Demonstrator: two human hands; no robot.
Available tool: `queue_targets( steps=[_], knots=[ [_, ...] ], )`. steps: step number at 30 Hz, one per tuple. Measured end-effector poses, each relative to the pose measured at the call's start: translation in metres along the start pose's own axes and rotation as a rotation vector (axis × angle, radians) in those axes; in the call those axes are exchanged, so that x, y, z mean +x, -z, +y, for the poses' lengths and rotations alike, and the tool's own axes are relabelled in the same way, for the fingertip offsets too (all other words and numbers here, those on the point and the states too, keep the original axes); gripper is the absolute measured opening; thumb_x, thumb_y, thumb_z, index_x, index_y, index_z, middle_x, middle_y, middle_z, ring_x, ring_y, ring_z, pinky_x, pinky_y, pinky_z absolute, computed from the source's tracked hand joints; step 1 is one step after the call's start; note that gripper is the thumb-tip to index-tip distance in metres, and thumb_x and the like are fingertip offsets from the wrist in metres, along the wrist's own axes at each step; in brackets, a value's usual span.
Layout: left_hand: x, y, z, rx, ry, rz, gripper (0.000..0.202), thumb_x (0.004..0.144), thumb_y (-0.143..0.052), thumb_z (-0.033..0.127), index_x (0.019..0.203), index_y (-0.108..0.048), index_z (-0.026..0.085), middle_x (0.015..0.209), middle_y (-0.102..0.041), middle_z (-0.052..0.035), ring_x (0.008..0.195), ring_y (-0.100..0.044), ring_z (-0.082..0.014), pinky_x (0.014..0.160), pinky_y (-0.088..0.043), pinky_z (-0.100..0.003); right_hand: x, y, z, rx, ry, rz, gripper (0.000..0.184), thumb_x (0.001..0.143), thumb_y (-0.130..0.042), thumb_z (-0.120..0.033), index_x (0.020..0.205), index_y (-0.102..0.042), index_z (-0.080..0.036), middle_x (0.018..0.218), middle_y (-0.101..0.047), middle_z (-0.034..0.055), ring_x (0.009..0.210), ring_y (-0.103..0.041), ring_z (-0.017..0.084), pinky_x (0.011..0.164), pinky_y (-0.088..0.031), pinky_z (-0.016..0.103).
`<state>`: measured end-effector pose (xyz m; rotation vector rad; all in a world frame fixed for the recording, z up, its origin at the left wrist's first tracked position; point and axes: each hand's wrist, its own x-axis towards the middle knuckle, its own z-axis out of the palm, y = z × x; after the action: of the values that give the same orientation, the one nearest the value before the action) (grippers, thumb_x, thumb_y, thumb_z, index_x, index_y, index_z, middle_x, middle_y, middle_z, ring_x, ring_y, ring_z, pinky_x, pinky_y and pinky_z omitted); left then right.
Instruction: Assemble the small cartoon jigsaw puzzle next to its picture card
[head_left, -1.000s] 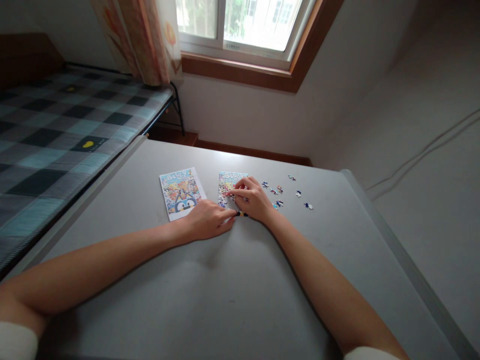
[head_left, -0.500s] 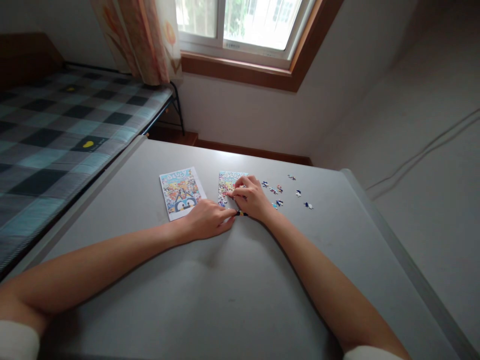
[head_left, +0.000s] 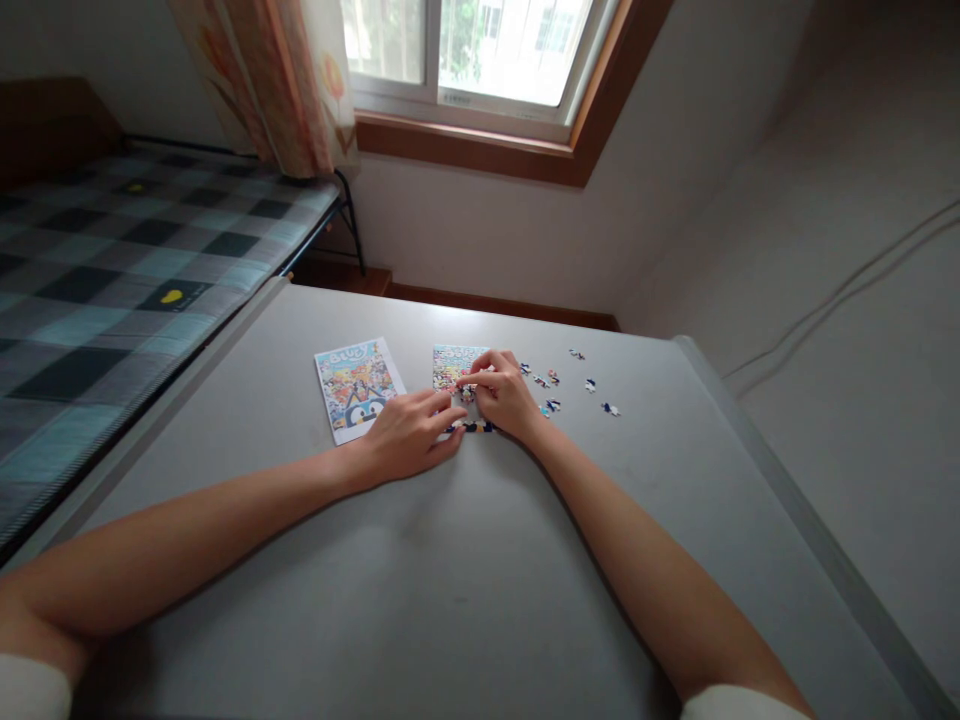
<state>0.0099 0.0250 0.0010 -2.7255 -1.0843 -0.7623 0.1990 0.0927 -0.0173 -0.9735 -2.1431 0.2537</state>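
A partly assembled colourful jigsaw puzzle (head_left: pixel 452 368) lies on the grey table (head_left: pixel 480 560). My right hand (head_left: pixel 504 393) rests on the puzzle's right side, index finger and thumb pinched on a small piece at its middle. My left hand (head_left: pixel 409 432) lies flat against the puzzle's lower left edge, fingers stretched toward the right hand. A dark strip of joined pieces (head_left: pixel 472 427) shows below both hands. Left of the puzzle lies a printed reference picture (head_left: pixel 356 383) with a cartoon dog.
Several loose puzzle pieces (head_left: pixel 570 385) are scattered on the table to the right of my right hand. A bed with a checked cover (head_left: pixel 112 270) runs along the table's left edge. A window and curtain (head_left: pixel 292 80) are behind, with a wall on the right.
My left hand's fingers have slid up along the puzzle's left edge. My right hand's fingertips have moved slightly inward onto the puzzle. The camera tilted a little.
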Motion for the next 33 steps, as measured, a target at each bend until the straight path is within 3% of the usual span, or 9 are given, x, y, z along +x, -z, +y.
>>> queue_targets(
  steps=[6, 17, 24, 33],
  knots=[
    [0.0039, -0.0001, 0.0027, 0.106, 0.151, -0.028, 0.033, 0.087, -0.052, 0.033, 0.115, -0.059, 0.016, 0.11, -0.061, -0.0107, 0.103, -0.052, -0.0273, 0.084, -0.042, -0.043, -0.0013, 0.0023, -0.0015, -0.028, 0.005, -0.06, 0.036, 0.08, -0.053, -0.005, 0.085, -0.077, -0.032, 0.091, -0.063, 0.0042, 0.094, -0.046, 0.022, 0.086, -0.04, 0.042],
    [0.0045, 0.0011, 0.005, 0.111, 0.209, -0.092, 0.039, 0.088, -0.05, 0.038, 0.12, -0.058, 0.017, 0.117, -0.061, -0.0108, 0.11, -0.048, -0.0296, 0.089, -0.037, -0.045, 0.0006, -0.001, -0.0066, -0.154, -0.013, -0.104, 0.026, 0.082, -0.053, -0.01, 0.072, -0.073, -0.024, 0.097, -0.062, 0.0057, 0.098, -0.043, 0.024, 0.085, -0.037, 0.041],
    [0.0044, 0.0001, 0.0035, 0.118, 0.204, -0.095, 0.038, 0.089, -0.048, 0.038, 0.12, -0.058, 0.017, 0.121, -0.06, -0.01, 0.114, -0.048, -0.029, 0.092, -0.036, -0.046, 0.0013, 0.0003, -0.0042, -0.045, -0.061, 0.139, 0.037, 0.08, -0.048, -0.001, 0.075, -0.074, -0.026, 0.086, -0.058, 0.0054, 0.089, -0.047, 0.021, 0.084, -0.042, 0.038],
    [0.0042, 0.0, 0.0034, 0.1, 0.182, -0.105, 0.037, 0.089, -0.049, 0.037, 0.12, -0.058, 0.019, 0.122, -0.06, -0.0093, 0.115, -0.047, -0.0296, 0.093, -0.035, -0.046, 0.0025, -0.0014, -0.0038, -0.034, -0.103, 0.143, 0.037, 0.078, -0.048, -0.002, 0.076, -0.075, -0.027, 0.082, -0.058, 0.0053, 0.087, -0.049, 0.021, 0.083, -0.043, 0.04]
  ],
)
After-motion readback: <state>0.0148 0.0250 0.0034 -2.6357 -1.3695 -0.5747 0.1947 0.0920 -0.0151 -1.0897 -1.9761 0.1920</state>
